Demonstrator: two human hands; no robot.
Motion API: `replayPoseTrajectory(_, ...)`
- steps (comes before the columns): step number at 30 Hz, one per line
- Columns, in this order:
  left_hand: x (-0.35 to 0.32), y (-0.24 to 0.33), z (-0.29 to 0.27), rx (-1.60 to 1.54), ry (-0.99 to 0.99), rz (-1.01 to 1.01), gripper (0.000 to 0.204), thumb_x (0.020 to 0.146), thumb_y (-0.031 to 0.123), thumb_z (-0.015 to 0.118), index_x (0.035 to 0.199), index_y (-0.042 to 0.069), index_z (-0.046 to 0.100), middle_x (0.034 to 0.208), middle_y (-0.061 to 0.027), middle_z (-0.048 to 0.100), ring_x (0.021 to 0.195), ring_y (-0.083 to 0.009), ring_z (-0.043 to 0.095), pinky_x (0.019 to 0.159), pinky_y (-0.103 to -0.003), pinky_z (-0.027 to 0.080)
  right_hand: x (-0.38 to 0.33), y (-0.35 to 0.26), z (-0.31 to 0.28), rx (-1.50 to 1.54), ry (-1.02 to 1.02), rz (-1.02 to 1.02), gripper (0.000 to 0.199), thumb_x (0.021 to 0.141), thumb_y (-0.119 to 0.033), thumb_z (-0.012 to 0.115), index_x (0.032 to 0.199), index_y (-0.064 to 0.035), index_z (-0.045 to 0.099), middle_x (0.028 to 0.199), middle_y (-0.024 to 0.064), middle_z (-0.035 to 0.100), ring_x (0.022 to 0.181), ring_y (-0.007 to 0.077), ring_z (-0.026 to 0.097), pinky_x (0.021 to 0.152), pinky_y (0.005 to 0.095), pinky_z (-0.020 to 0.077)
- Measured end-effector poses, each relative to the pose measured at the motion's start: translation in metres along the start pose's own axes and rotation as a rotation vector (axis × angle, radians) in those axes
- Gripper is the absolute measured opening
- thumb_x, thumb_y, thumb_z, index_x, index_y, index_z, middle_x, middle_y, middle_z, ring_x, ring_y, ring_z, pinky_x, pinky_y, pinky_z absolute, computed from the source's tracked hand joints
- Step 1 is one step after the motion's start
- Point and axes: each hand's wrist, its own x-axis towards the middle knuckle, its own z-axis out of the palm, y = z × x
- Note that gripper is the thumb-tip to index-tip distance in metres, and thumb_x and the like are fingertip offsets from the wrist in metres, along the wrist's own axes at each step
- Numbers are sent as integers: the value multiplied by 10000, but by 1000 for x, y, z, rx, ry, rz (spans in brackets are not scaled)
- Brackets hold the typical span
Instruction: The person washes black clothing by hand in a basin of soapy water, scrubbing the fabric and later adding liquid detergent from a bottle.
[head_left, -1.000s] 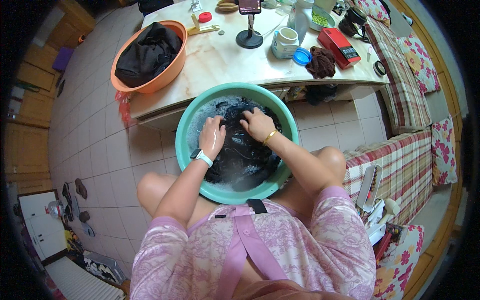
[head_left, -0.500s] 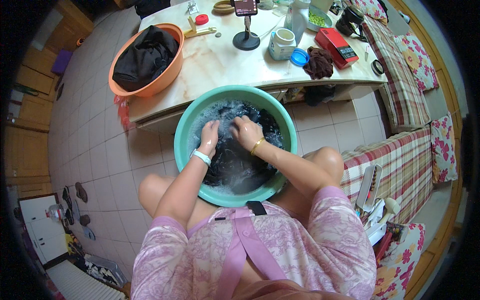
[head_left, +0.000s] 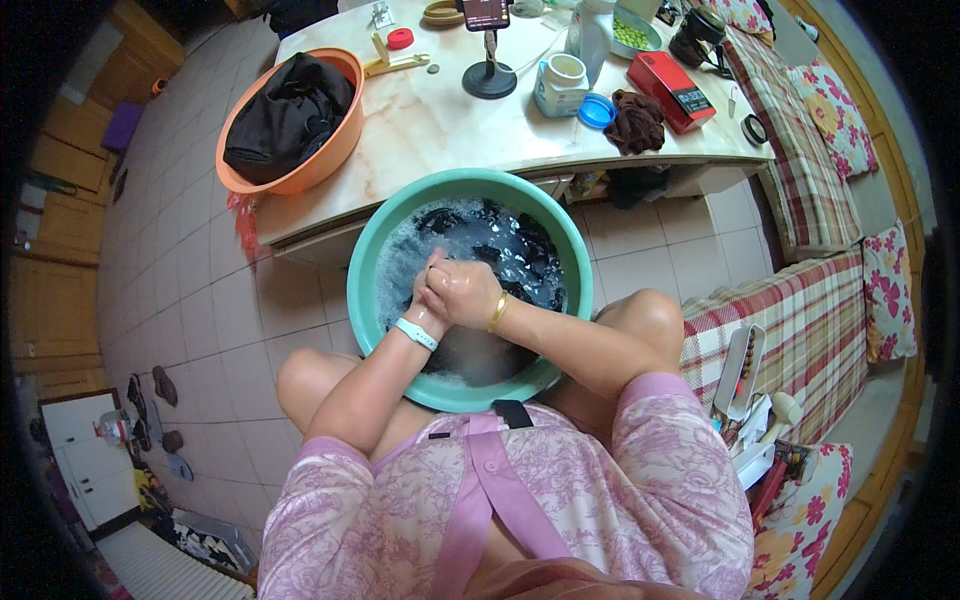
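A green basin (head_left: 361, 262) stands between my knees, with foamy water and dark wet cloth (head_left: 532, 258) in it. Above the water my two hands press together near the basin's middle. My right hand (head_left: 472, 290) is closed, its fingers curled against the left one. Partly hidden behind it, my left hand (head_left: 428, 305) is closed too. Whatever lies between them, if anything, cannot be made out. A pale band (head_left: 416, 334) circles my left wrist and a gold bracelet (head_left: 499, 311) my right.
Beyond the basin, a marble-topped table (head_left: 430, 130) carries an orange basin (head_left: 352, 140) of black cloth, a phone stand (head_left: 489, 80), an open tub (head_left: 560, 85), a blue lid (head_left: 597, 111), brown cloth (head_left: 636, 122) and a red box (head_left: 672, 92). A plaid-covered seat (head_left: 790, 340) is to the right.
My hands, apart over the cloth before, have come together. The right moved left and slightly down to meet the left, and more bubbly water and cloth show at the far side.
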Motion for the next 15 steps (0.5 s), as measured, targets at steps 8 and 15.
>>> replayPoseTrajectory(8,-25,-5,40,664,298,265,478,900,400,359,1142,-1,454,1105,-115,521,1004,-197,495,846,-321,407,13,36,-3,-93,-8,335,240,796,-269,518,668,-66,503,643,135,560,587,318,561,509,412,454)
replayPoseTrajectory(15,-42,14,65,1269,58,28,368,860,275,507,1071,-26,497,986,-84,568,875,-138,541,762,-252,431,17,70,-30,514,-166,541,333,786,-278,595,1015,-48,523,820,135,599,769,251,573,667,359,433)
